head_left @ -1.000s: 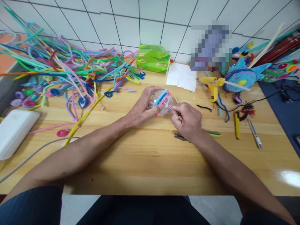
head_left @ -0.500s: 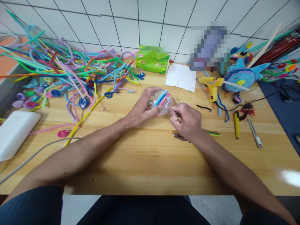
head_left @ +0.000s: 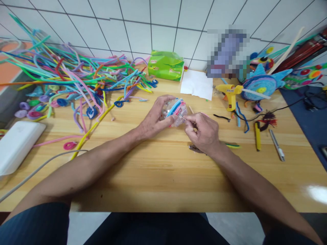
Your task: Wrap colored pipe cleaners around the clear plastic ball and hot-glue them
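My left hand (head_left: 153,117) is wrapped round a small clear ball-like piece (head_left: 175,110) with blue and pink pipe cleaner on it, held just above the wooden table (head_left: 158,170). My right hand (head_left: 203,132) is closed in a pinch on a thin metal pin or wire (head_left: 181,116), its tip touching the right side of the piece. Both forearms rest on the table.
A big heap of coloured pipe cleaners (head_left: 76,78) fills the back left. A green tissue pack (head_left: 166,64), white paper (head_left: 196,84), a yellow glue gun (head_left: 230,93), a blue pipe-cleaner figure (head_left: 263,83), a yellow tool (head_left: 257,136) and a utility knife (head_left: 276,144) lie around. A white case (head_left: 17,143) sits left.
Both hands and the piece stay in place; the pinching fingers have shifted only slightly against it.
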Demonstrator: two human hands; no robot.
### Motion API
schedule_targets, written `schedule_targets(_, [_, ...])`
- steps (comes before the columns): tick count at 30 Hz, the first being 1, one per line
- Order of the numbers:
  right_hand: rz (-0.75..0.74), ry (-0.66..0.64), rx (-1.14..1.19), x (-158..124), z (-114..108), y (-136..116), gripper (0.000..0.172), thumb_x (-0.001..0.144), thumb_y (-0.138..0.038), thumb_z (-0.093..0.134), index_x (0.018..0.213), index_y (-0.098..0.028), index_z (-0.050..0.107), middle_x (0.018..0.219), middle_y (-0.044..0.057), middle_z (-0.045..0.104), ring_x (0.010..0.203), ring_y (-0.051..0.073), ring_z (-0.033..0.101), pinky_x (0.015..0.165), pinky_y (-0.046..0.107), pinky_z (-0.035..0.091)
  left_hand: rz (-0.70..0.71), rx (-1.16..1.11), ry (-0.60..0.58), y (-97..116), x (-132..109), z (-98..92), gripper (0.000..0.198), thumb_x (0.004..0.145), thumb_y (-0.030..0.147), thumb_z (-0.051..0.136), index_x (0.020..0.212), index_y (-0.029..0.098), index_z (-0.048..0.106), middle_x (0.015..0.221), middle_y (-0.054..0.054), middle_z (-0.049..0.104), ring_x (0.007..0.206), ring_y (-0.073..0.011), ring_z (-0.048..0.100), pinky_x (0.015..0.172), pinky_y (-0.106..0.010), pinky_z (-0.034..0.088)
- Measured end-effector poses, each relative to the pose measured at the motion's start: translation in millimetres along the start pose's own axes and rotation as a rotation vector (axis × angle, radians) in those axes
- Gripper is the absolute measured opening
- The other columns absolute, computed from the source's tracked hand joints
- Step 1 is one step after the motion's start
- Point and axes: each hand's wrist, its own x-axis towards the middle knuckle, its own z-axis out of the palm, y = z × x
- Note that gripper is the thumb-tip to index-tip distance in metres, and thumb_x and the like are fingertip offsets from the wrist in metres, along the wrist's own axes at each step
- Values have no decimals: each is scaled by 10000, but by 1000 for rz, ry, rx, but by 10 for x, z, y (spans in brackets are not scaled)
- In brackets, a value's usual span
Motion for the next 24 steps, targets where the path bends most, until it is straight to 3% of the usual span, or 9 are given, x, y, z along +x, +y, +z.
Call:
schedule_targets(6, [65, -24, 12, -41, -1, 8, 324, 960, -83, 647, 1194, -283, 749, 850, -25, 793, 681, 186, 718, 702, 334, 608, 17, 14, 6, 0, 2, -1, 628, 1101, 572, 664, 1628, 288, 476, 1651, -145, 588, 1545, -345, 590, 1324, -539, 537])
schedule_targets(14, [4, 12, 19, -2, 14, -1, 317, 972, -46, 628, 1181, -264, 725, 808, -32, 747, 681, 175, 696, 658, 316, 556, 1, 6, -13, 27, 1, -14, 641, 1101, 556, 667, 1632, 266, 455, 1663, -161, 573, 1559, -353, 582, 1296, -528, 556])
schedule_targets(24, [-2, 11, -28, -8, 20, -7, 270, 999, -87, 626, 1179, -275, 698, 813, -38, 760, 683, 178, 723, 676, 325, 602, 19, 1, -3, 9, -1, 2, 646, 1108, 617, 652, 1623, 274, 469, 1643, -154, 584, 1552, -336, 585, 1330, -517, 526])
